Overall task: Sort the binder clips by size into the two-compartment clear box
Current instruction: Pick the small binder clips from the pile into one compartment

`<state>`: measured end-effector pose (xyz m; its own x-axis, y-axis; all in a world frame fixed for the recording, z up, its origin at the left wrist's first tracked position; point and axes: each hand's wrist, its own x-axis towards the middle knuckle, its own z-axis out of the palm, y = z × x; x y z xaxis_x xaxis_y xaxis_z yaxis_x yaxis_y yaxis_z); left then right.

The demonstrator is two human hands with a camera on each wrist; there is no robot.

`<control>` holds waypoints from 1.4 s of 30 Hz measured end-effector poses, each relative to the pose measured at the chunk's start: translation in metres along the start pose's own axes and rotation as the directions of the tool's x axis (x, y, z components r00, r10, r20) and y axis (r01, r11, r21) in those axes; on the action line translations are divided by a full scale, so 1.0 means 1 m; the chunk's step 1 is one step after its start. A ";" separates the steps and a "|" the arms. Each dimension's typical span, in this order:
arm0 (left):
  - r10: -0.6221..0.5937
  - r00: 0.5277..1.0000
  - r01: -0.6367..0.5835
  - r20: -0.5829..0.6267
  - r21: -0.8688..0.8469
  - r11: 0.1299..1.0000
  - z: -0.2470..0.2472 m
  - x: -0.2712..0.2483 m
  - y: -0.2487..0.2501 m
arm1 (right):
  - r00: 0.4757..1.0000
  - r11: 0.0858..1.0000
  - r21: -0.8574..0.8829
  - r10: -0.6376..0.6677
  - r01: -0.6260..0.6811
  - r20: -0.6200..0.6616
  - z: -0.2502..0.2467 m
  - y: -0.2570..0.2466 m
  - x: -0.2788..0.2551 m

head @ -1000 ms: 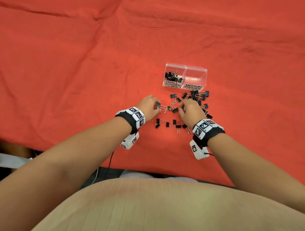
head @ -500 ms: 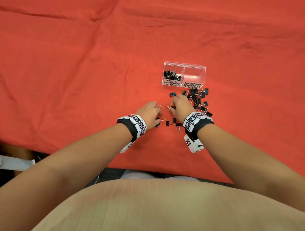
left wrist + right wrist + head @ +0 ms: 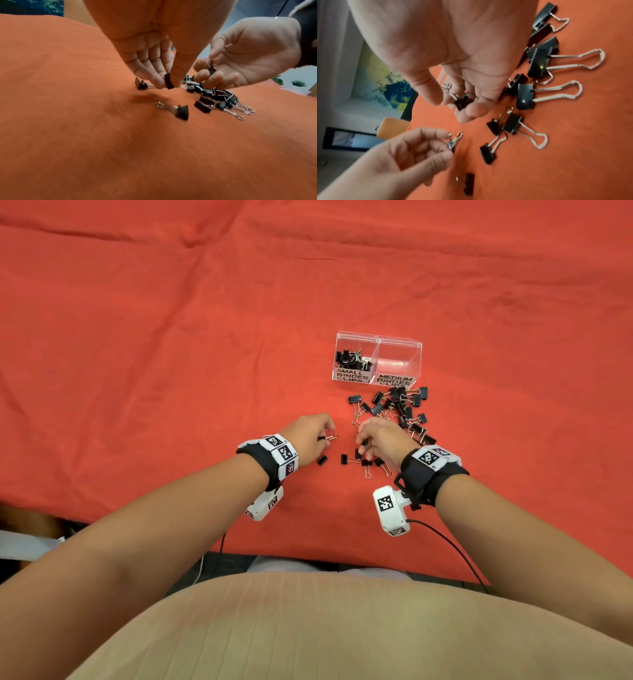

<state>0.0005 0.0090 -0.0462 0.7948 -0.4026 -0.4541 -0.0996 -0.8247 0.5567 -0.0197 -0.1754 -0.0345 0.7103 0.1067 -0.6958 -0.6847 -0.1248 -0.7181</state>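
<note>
Fingers (image 3: 158,81) of the left hand (image 3: 308,436) and right hand (image 3: 385,440) each pinch a small binder clip (image 3: 169,83), the clear box (image 3: 376,340) lying ahead, nearer the right, across the desk (image 3: 171,371).

It reads as a room set up for recording at a desk, though which kind of room cannot be told. A creased red cloth (image 3: 171,354) covers the desk under both hands (image 3: 310,436). Each wrist carries a black band with printed square markers (image 3: 282,451) and a small white camera unit (image 3: 390,508) trailing a black cable (image 3: 452,546). Beyond the left hand, the right wrist view shows a pale wall bearing a blue-and-yellow picture (image 3: 392,89).
</note>
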 end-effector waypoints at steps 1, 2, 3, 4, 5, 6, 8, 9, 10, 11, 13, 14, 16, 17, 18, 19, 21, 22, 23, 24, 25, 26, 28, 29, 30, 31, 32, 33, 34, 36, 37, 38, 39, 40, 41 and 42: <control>0.012 0.999 -0.012 0.030 0.010 1.000 -0.003 0.000 -0.001 | 1.000 0.988 -0.150 -0.022 0.021 -0.005 0.003 0.002 -0.002; 0.024 0.997 -0.027 0.072 0.037 0.999 -0.006 -0.001 -0.001 | 0.997 0.937 -0.345 -0.071 0.062 -0.012 0.006 0.005 -0.005; 0.035 0.992 -0.045 0.120 0.075 0.996 -0.007 -0.001 -0.001 | 0.990 0.845 -0.522 -0.138 0.114 -0.006 0.009 0.009 -0.006; 0.045 0.985 -0.065 0.165 0.114 0.991 -0.008 -0.003 -0.001 | 0.981 0.740 -0.653 -0.192 0.161 0.024 0.012 0.015 -0.006; 0.053 0.978 -0.084 0.203 0.146 0.986 -0.007 -0.004 -0.001 | 0.972 0.632 -0.749 -0.226 0.197 0.065 0.015 0.019 -0.007; 0.060 0.970 -0.102 0.234 0.168 0.981 -0.006 -0.006 0.000 | 0.963 0.531 -0.817 -0.246 0.227 0.107 0.018 0.023 -0.007; 0.068 0.957 -0.128 0.281 0.202 0.971 -0.003 -0.009 0.001 | 0.954 0.399 -0.883 -0.258 0.247 0.150 0.021 0.029 -0.005; 0.068 0.954 -0.137 0.292 0.223 0.965 -0.002 -0.010 0.001 | 0.954 0.378 -0.893 -0.260 0.245 0.151 0.021 0.031 -0.004; 0.068 0.954 -0.144 0.292 0.248 0.958 0.000 -0.011 0.001 | 0.952 0.375 -0.895 -0.267 0.243 0.146 0.021 0.031 -0.003; 0.071 0.956 -0.153 0.286 0.276 0.949 0.001 -0.011 0.001 | 0.952 0.387 -0.890 -0.272 0.240 0.138 0.021 0.031 -0.002; 0.083 0.959 -0.172 0.270 0.323 0.931 0.003 -0.011 0.001 | 0.949 0.420 -0.872 -0.281 0.253 0.140 0.019 0.031 0.000; 0.087 0.961 -0.175 0.262 0.337 0.925 0.005 -0.010 0.001 | 0.948 0.433 -0.862 -0.282 0.263 0.148 0.018 0.030 0.000; 0.084 0.966 -0.167 0.245 0.342 0.925 0.008 -0.011 0.001 | 0.946 0.457 -0.845 -0.285 0.277 0.156 0.014 0.026 0.002; 0.085 0.969 -0.162 0.234 0.335 0.928 0.008 -0.012 0.001 | 0.948 0.487 -0.831 -0.284 0.269 0.141 0.012 0.022 0.003; 0.090 0.971 -0.160 0.220 0.324 0.932 0.008 -0.012 0.000 | 0.954 0.539 -0.805 -0.282 0.248 0.105 0.010 0.017 0.004; 0.098 0.974 -0.160 0.206 0.310 0.937 0.008 -0.012 0.000 | 0.958 0.603 -0.767 -0.282 0.221 0.054 0.006 0.011 0.006; 0.117 0.975 -0.167 0.187 0.283 0.945 0.008 -0.014 -0.001 | 0.951 0.706 -0.685 -0.301 0.178 -0.063 -0.003 -0.008 0.011; 0.126 0.976 -0.173 0.180 0.277 0.945 0.008 -0.014 -0.001 | 0.942 0.748 -0.641 -0.315 0.173 -0.114 -0.008 -0.019 0.014; 0.130 0.975 -0.176 0.178 0.274 0.945 0.009 -0.015 -0.001 | 0.932 0.788 -0.589 -0.328 0.179 -0.156 -0.013 -0.032 0.017; 0.129 0.975 -0.175 0.179 0.271 0.947 0.010 -0.015 -0.001 | 0.921 0.821 -0.539 -0.340 0.191 -0.192 -0.018 -0.046 0.022; 0.125 0.975 -0.171 0.184 0.264 0.949 0.010 -0.015 -0.001 | 0.908 0.842 -0.502 -0.352 0.201 -0.228 -0.022 -0.060 0.027; 0.118 0.975 -0.165 0.187 0.255 0.953 0.011 -0.015 -0.002 | 0.893 0.849 -0.486 -0.367 0.207 -0.261 -0.025 -0.074 0.033; 0.101 0.977 -0.142 0.186 0.225 0.964 0.011 -0.014 -0.003 | 0.859 0.829 -0.514 -0.415 0.221 -0.299 -0.028 -0.099 0.044; 0.090 0.979 -0.127 0.182 0.205 0.970 0.010 -0.013 -0.003 | 0.847 0.807 -0.548 -0.438 0.221 -0.302 -0.029 -0.108 0.049; 0.079 0.982 -0.111 0.174 0.184 0.977 0.009 -0.012 -0.003 | 0.837 0.775 -0.595 -0.459 0.213 -0.297 -0.028 -0.114 0.054; 0.069 0.984 -0.096 0.163 0.163 0.982 0.007 -0.011 -0.002 | 0.835 0.739 -0.643 -0.472 0.200 -0.282 -0.026 -0.118 0.059; 0.063 0.987 -0.085 0.147 0.146 0.986 0.006 -0.008 -0.001 | 0.842 0.707 -0.680 -0.475 0.194 -0.254 -0.025 -0.120 0.062; 0.059 0.990 -0.076 0.129 0.127 0.989 0.003 -0.006 0.000 | 0.856 0.688 -0.700 -0.466 0.191 -0.224 -0.023 -0.119 0.064; 0.058 0.993 -0.069 0.103 0.108 0.992 0.000 -0.002 0.002 | 0.868 0.678 -0.710 -0.455 0.193 -0.199 -0.023 -0.117 0.065; 0.050 0.998 -0.053 0.043 0.063 0.997 -0.009 0.007 0.007 | 0.873 0.663 -0.720 -0.457 0.206 -0.171 -0.025 -0.112 0.062; 0.044 0.999 -0.045 0.011 0.038 0.998 -0.015 0.012 0.011 | 0.866 0.664 -0.716 -0.469 0.216 -0.173 -0.026 -0.108 0.059; 0.037 0.999 -0.037 -0.020 0.016 0.999 -0.021 0.018 0.015 | 0.859 0.672 -0.706 -0.479 0.223 -0.184 -0.028 -0.105 0.055; 0.032 0.998 -0.032 -0.054 -0.004 0.999 -0.029 0.024 0.020 | 0.850 0.681 -0.696 -0.487 0.225 -0.201 -0.029 -0.099 0.050; 0.027 0.995 -0.029 -0.091 -0.025 0.999 -0.036 0.031 0.026 | 0.845 0.689 -0.691 -0.489 0.222 -0.217 -0.030 -0.092 0.044; 0.024 0.991 -0.030 -0.130 -0.050 0.998 -0.043 0.039 0.032 | 0.847 0.691 -0.689 -0.485 0.220 -0.216 -0.031 -0.084 0.038; 0.017 0.986 -0.030 -0.167 -0.079 0.996 -0.050 0.048 0.038 | 0.859 0.688 -0.692 -0.471 0.217 -0.199 -0.031 -0.074 0.032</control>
<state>0.0651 -0.0216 -0.0121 0.8816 -0.3447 -0.3224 -0.0761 -0.7781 0.6236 0.0588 -0.1933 -0.0033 0.9654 -0.0457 -0.2567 -0.2040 -0.7455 -0.6346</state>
